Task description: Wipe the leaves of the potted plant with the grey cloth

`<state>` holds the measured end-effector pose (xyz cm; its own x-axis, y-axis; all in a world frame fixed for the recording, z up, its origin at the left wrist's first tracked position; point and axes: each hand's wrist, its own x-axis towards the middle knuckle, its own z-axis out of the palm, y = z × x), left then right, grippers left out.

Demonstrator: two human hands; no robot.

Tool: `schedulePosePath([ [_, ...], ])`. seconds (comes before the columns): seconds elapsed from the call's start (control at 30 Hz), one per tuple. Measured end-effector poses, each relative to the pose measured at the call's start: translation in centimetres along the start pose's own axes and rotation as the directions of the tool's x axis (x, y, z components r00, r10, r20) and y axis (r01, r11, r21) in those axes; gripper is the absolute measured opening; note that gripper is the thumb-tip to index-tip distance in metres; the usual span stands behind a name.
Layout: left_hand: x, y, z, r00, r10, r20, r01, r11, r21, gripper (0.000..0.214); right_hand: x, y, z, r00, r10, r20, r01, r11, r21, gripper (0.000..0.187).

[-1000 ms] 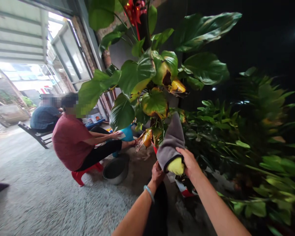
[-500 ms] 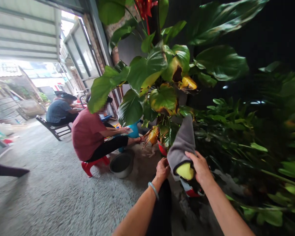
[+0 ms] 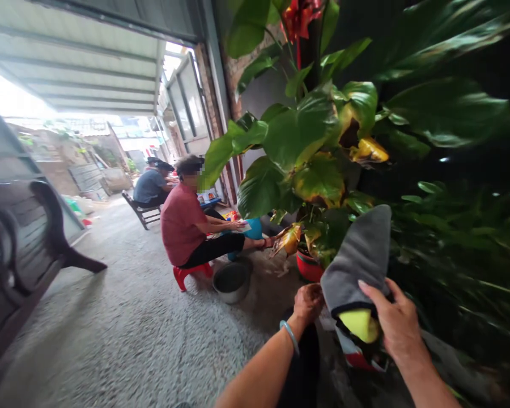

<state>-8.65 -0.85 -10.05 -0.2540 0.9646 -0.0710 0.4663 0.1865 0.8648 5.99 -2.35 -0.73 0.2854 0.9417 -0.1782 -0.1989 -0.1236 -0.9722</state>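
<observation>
A grey cloth with a dark hem and a yellow underside (image 3: 357, 260) is held up in front of me, its top corner rising to a point. My right hand (image 3: 393, 311) grips its lower right part, thumb on the grey face. At its left edge, my left hand (image 3: 309, 303) is closed with curled fingers, which seem to pinch the cloth; the fingertips are partly hidden. A light bangle (image 3: 289, 335) circles my left wrist. Just behind the cloth stands a large-leaved plant (image 3: 310, 133), some leaves yellowed and browned, in a red pot (image 3: 309, 266).
A person in a red shirt (image 3: 181, 226) sits on a red stool (image 3: 191, 273) beside a grey basin (image 3: 232, 282). Another person in blue (image 3: 149, 187) sits farther back. A dark wooden bench (image 3: 21, 249) stands at left. Low foliage (image 3: 450, 243) fills the right. A red-and-white container (image 3: 357, 354) is below the cloth.
The view has swung left, so everything sits farther right and more of the bench shows. Both hands still hold up the cloth.
</observation>
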Motion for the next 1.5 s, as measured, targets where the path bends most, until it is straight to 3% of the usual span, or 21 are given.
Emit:
schedulePosePath([
  [0.13, 0.1, -0.4, 0.1, 0.999, 0.021, -0.026, -0.019, 0.999, 0.047, 0.040, 0.1, 3.6, -0.8, 0.970, 0.244, 0.012, -0.243, 0.969, -0.042, 0.040],
  [0.2, 0.5, -0.9, 0.2, 0.998, 0.022, -0.058, -0.019, 0.999, 0.050, 0.041, -0.8, 4.8, -1.2, 0.956, 0.288, 0.053, -0.282, 0.954, -0.100, 0.041],
  [0.33, 1.3, -1.8, 0.3, 0.994, 0.005, -0.107, -0.001, 0.999, 0.032, 0.040, -1.4, 3.1, -0.9, 0.982, 0.147, 0.120, -0.134, 0.985, -0.113, 0.048],
  [0.43, 1.5, -1.8, 0.4, 0.995, 0.048, -0.090, -0.049, 0.999, -0.011, 0.039, -0.3, 0.9, -0.4, 0.997, -0.066, 0.031, 0.069, 0.991, -0.115, 0.047],
  [0.5, 1.5, -1.8, 0.4, 0.994, 0.064, -0.088, -0.070, 0.995, -0.072, 0.037, 0.4, 0.9, -0.3, 0.995, -0.102, -0.019, 0.099, 0.988, -0.118, 0.043],
  [0.6, 0.9, -1.6, 0.5, 0.992, -0.011, -0.127, -0.022, 0.967, -0.254, 0.032, 0.3, 3.1, -1.1, 0.998, 0.054, 0.019, -0.051, 0.987, -0.153, 0.037],
  [0.67, 0.1, -1.4, 0.7, 0.985, -0.090, -0.147, 0.018, 0.902, -0.432, 0.032, -0.5, 5.1, -1.9, 0.981, 0.181, 0.074, -0.159, 0.959, -0.235, 0.034],
  [0.73, -1.1, -0.9, 0.9, 0.978, -0.154, -0.140, 0.044, 0.811, -0.584, 0.032, -1.2, 6.5, -2.8, 0.969, 0.216, 0.119, -0.171, 0.936, -0.308, 0.036],
  [0.8, -2.7, 0.0, 1.2, 0.982, -0.172, -0.082, 0.070, 0.728, -0.682, 0.034, -1.3, 6.9, -3.2, 0.983, 0.124, 0.137, -0.065, 0.926, -0.371, 0.039],
  [0.9, -4.9, 1.6, 2.1, 0.995, -0.070, 0.074, 0.101, 0.607, -0.788, 0.044, -0.8, 6.4, -3.1, 0.984, -0.122, 0.127, 0.170, 0.850, -0.498, 0.045],
  [0.97, -6.1, 2.5, 2.5, 0.993, 0.000, 0.121, 0.103, 0.522, -0.847, 0.054, -0.8, 6.1, -2.7, 0.948, -0.272, 0.163, 0.317, 0.789, -0.526, 0.047],
  [1.03, -6.9, 3.1, 2.5, 0.991, 0.015, 0.132, 0.111, 0.457, -0.883, 0.061, -1.2, 6.0, -2.3, 0.884, -0.397, 0.247, 0.467, 0.737, -0.488, 0.046],
  [1.1, -7.2, 3.6, 2.3, 0.983, 0.020, 0.181, 0.156, 0.417, -0.895, 0.066, -1.9, 6.0, -2.0, 0.822, -0.464, 0.329, 0.569, 0.685, -0.455, 0.046],
  [1.17, -7.2, 3.9, 2.1, 0.965, 0.031, 0.259, 0.225, 0.402, -0.887, 0.069, -2.4, 5.8, -1.9, 0.801, -0.472, 0.368, 0.599, 0.648, -0.471, 0.050],
  [1.27, -7.2, 4.2, 2.3, 0.951, -0.014, 0.309, 0.290, 0.388, -0.875, 0.066, -3.1, 5.0, -2.8, 0.807, -0.425, 0.411, 0.587, 0.661, -0.468, 0.059],
  [1.37, -7.1, 4.2, 2.9, 0.957, -0.114, 0.267, 0.291, 0.382, -0.878, 0.056, -3.2, 4.4, -4.6, 0.839, -0.329, 0.433, 0.503, 0.773, -0.387, 0.063],
  [1.43, -7.1, 4.0, 3.0, 0.954, -0.157, 0.254, 0.296, 0.404, -0.865, 0.052, -2.7, 4.6, -6.4, 0.901, -0.302, 0.313, 0.407, 0.838, -0.364, 0.052],
  [1.5, -7.0, 4.0, 2.9, 0.949, -0.179, 0.261, 0.314, 0.431, -0.846, 0.048, -1.6, 5.1, -8.4, 0.942, -0.316, 0.111, 0.334, 0.871, -0.359, 0.042],
])
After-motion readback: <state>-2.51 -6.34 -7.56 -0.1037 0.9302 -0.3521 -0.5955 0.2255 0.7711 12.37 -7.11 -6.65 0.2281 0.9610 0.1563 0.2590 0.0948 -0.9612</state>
